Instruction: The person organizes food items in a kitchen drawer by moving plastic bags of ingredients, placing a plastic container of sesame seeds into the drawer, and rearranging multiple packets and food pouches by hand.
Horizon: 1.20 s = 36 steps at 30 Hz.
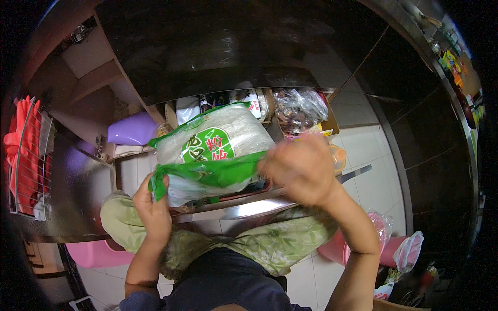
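Observation:
A large clear and green plastic bag of white noodles [249,130], bearing printed writing, lies tilted over a pulled-out drawer with a shiny metal front edge [249,209]. At the bag's lower left corner, my left hand [153,208] grips the gathered green plastic between thumb and fingers. My right hand [301,169] is blurred by motion at the bag's lower right corner; its fingers' hold on the plastic cannot be made out. Beneath the bag, part of the drawer's contents is hidden.
A cardboard box [332,126] of clear-wrapped dark goods stands right of the bag. A purple plastic container [131,129] sits in the cabinet at left. Red rubber gloves [27,155] hang at a wire rack. Pink bins [336,247] stand at lower right, and a pink tub [97,254] at lower left.

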### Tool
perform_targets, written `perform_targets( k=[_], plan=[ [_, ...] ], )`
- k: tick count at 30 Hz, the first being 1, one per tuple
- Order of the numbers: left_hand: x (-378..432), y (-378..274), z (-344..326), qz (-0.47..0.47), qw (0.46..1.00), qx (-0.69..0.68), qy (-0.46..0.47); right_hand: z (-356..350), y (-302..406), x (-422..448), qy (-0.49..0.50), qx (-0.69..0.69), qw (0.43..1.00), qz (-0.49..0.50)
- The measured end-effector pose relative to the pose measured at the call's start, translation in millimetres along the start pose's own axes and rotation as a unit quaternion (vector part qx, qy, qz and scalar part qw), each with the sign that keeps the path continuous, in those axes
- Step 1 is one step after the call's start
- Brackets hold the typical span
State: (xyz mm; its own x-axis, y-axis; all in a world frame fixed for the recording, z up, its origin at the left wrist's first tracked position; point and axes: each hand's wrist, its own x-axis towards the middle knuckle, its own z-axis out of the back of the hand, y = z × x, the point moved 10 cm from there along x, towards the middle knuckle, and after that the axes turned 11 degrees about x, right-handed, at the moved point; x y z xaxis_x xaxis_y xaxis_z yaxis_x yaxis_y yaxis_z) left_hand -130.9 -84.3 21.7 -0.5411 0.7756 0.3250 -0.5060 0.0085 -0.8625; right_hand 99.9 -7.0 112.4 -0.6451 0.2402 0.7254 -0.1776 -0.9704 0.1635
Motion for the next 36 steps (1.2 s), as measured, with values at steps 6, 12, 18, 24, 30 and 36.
perform_targets(
  k=[6,12,18,24,30,36],
  plan=[
    [24.4,14.7,-5.2,0.065,0.995,-0.069,0.036,-76.1,24.8,-21.8,0.192,-0.202,0.951,0.132],
    [51.0,-0.5,-12.5,0.083,0.984,-0.125,0.092,-90.9,11.4,12.4,0.12,-0.192,0.968,0.108],
    [72.3,-75.0,27.6,-0.175,0.983,0.042,-0.031,-59.0,-1.3,60.4,0.076,-0.154,0.976,0.131],
    [22.2,-183.6,0.6,-0.547,0.745,0.378,-0.062,54.7,9.6,97.0,0.052,-0.171,0.982,0.058],
    [37.8,-198.3,-64.7,-0.531,0.783,0.323,0.017,90.6,-17.7,48.0,0.166,-0.172,0.968,-0.078],
    [19.6,-175.1,-133.8,-0.534,0.816,0.132,0.179,81.0,-43.9,-6.2,0.219,-0.145,0.951,-0.164]
  ],
)
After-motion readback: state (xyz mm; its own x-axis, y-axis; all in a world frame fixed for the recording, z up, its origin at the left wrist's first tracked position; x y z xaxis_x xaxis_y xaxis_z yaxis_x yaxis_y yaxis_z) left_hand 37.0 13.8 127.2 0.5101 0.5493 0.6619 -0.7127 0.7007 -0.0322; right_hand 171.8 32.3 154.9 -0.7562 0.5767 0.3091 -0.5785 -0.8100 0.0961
